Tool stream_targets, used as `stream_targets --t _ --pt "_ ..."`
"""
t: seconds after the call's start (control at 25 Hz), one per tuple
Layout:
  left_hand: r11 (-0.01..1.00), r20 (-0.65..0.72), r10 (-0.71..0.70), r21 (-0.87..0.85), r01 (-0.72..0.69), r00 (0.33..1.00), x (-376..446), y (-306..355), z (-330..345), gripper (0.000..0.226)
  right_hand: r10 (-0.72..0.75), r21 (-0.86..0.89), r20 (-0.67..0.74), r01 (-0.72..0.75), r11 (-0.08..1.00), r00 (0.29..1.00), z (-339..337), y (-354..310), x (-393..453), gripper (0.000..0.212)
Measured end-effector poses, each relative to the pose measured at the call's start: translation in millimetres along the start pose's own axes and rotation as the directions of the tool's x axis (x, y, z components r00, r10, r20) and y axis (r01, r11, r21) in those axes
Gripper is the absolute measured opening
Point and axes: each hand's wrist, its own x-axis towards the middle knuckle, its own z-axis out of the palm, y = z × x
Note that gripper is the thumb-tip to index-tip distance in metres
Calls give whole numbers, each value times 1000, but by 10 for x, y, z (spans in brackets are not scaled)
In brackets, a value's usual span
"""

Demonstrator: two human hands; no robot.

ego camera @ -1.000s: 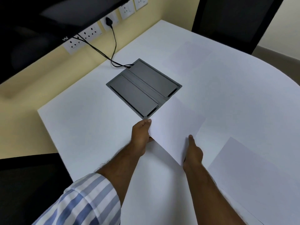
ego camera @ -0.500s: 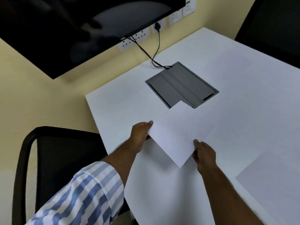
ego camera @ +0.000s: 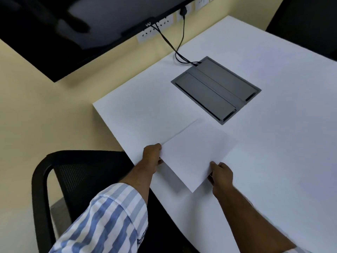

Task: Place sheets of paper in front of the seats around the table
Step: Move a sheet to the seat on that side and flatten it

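A white sheet of paper (ego camera: 193, 152) is held low over the white table (ego camera: 273, 143), near the table's left edge. My left hand (ego camera: 152, 157) pinches the sheet's left corner. My right hand (ego camera: 221, 175) grips its near right edge. The sheet's near corner casts a shadow on the table, so that part is slightly lifted. A black mesh chair (ego camera: 76, 179) stands at the table's left edge, just left of the sheet.
A grey cable box lid (ego camera: 215, 90) is set in the table beyond the sheet, with black cables (ego camera: 175, 50) running to wall sockets. A dark screen (ego camera: 73, 33) hangs on the yellow wall. Another dark chair (ego camera: 310, 22) is at the far right.
The view has swung left, bringing the black chair into sight. Both hands have carried the sheet left and nearer the table's left edge, off the grey lid, and it has turned flatter.
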Motion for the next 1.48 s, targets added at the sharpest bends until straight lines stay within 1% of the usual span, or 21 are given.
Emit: stream_targets --t 0.08,0.16,0.24,0.28,0.32,0.36,0.4,0.44,0.48,0.56,0.6,0.64,0.72,0.8,0.92,0.96,1.0,1.16,1.28,1.4,1.48 --pt "977 12 64 204 -66 998 224 -67 -205 21 15 -8 -32 -15 1000 999 193 199 -3 38" --pt "894 52 190 403 -195 980 353 -170 -366 22 38 -13 -66 -39 999 997 305 307 -36 27" --pt "802 105 295 513 -306 950 430 -263 -513 24 28 -26 -102 -30 999 994 385 397 -31 21" --pt "738 141 335 575 -353 932 458 -310 -562 26 20 -32 -114 -24 999 993 406 431 -28 23" --pt "652 184 374 645 -399 909 487 -360 -595 29 3 -47 -123 -9 999 992 417 442 -48 21" --pt "540 230 417 716 -443 879 505 -408 -614 32 -39 -93 -138 27 995 990 416 455 -55 14" --pt "409 279 464 775 -483 841 510 -450 -623 37 -97 -182 -155 68 981 983 415 451 -94 10" --pt "286 332 506 806 -518 796 503 -478 -611 43 -183 -328 -165 121 937 969 401 455 -115 23" --pt "193 390 534 808 -557 750 494 -498 -589 50 -283 -477 -145 183 860 948 386 454 -141 39" --pt "83 508 529 767 -636 680 488 -515 -525 61 -461 -684 -63 298 666 885 381 470 -176 63" --pt "49 557 503 744 -666 660 497 -530 -489 66 -505 -746 -23 321 584 863 389 482 -194 72" --pt "25 594 474 729 -684 650 502 -549 -452 71 -520 -788 -1 319 526 854 395 497 -193 81" --pt "-18 626 423 728 -685 655 505 -597 -397 80 -512 -845 19 288 450 859 405 537 -192 93" --pt "-61 627 389 748 -660 675 517 -638 -358 85 -527 -893 102 311 325 844 383 590 -171 95" --pt "-77 638 360 748 -660 681 580 -624 -341 86 -488 -912 301 397 105 819 315 563 -41 93" --pt "-80 647 350 741 -667 677 607 -599 -351 85 -468 -906 350 420 51 812 302 535 15 92" --pt "-79 655 340 735 -673 675 632 -567 -361 85 -453 -901 378 433 21 807 299 507 59 91" --pt "-23 632 340 746 -666 696 661 -466 -394 84 -447 -904 379 428 9 810 326 467 144 85" --pt "6 603 348 764 -645 718 645 -459 -393 87 -439 -911 377 411 -18 815 388 449 169 86" --pt "28 593 328 772 -635 735 672 -453 -379 96 -417 -918 360 397 2 835 452 414 193 89" --pt "20 598 305 774 -633 741 692 -474 -378 110 -418 -918 350 396 26 838 461 420 203 89"
